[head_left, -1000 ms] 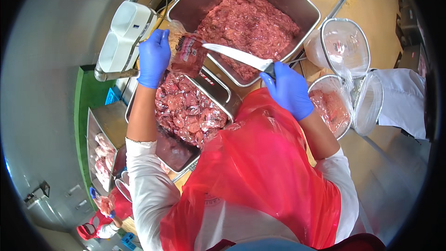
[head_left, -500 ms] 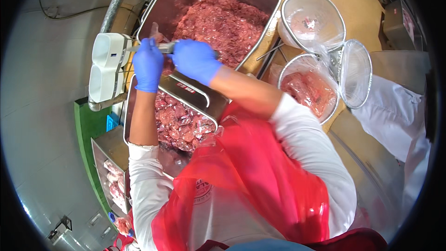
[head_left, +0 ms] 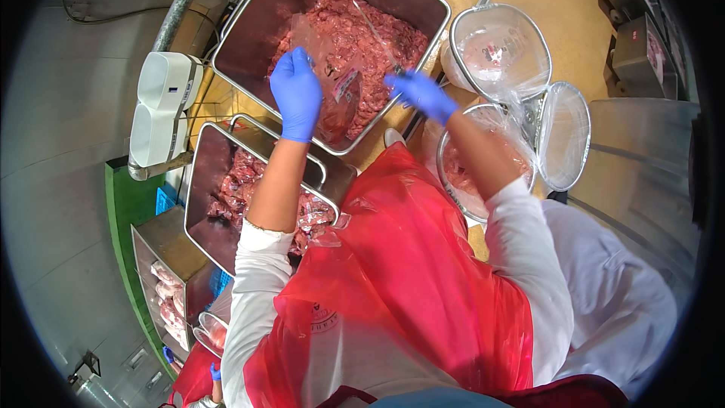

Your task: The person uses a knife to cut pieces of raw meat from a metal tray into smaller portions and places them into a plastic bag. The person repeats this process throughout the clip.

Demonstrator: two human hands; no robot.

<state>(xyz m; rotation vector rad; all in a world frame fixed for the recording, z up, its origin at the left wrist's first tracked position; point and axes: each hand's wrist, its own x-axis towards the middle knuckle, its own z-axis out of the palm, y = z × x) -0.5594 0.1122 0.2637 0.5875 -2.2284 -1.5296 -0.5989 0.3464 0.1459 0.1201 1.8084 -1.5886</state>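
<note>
Nearest the camera, a red plastic apron (head_left: pixel 408 257) is worn over white sleeves (head_left: pixel 529 257). Just beyond it on the left, a smaller metal tub (head_left: pixel 208 174) is partly filled with pieces of meat in clear wrapping (head_left: pixel 240 189), and is crossed by the left forearm (head_left: pixel 278 189).

Farther out, a clear plastic bag (head_left: pixel 346 89) with a printed label is held by the left hand (head_left: pixel 297 94), gloved in blue; its fingers are drawn together and clamped on the bag, though the fingertips are partly hidden. The bag is held up over the large metal tub (head_left: pixel 260 26), in front of the loose red meat (head_left: pixel 408 34) heaped there. By the blue-gloved right hand (head_left: pixel 424 97), slightly blurred, a knife (head_left: pixel 371 30) is gripped, the fingers wrapped around its handle; the blade is pointed forward and to the left, over the meat.

To the right, two plastic-lined round containers are seen: a lower one (head_left: pixel 445 159), where pink meat is held, and an upper one (head_left: pixel 491 45). On the left, a white two-cupped fixture (head_left: pixel 161 106) is placed beside a metal pipe (head_left: pixel 181 11). At the lower left, a red-clad co-worker (head_left: pixel 198 370) is partly seen near a metal bin of meat (head_left: pixel 155 325).
</note>
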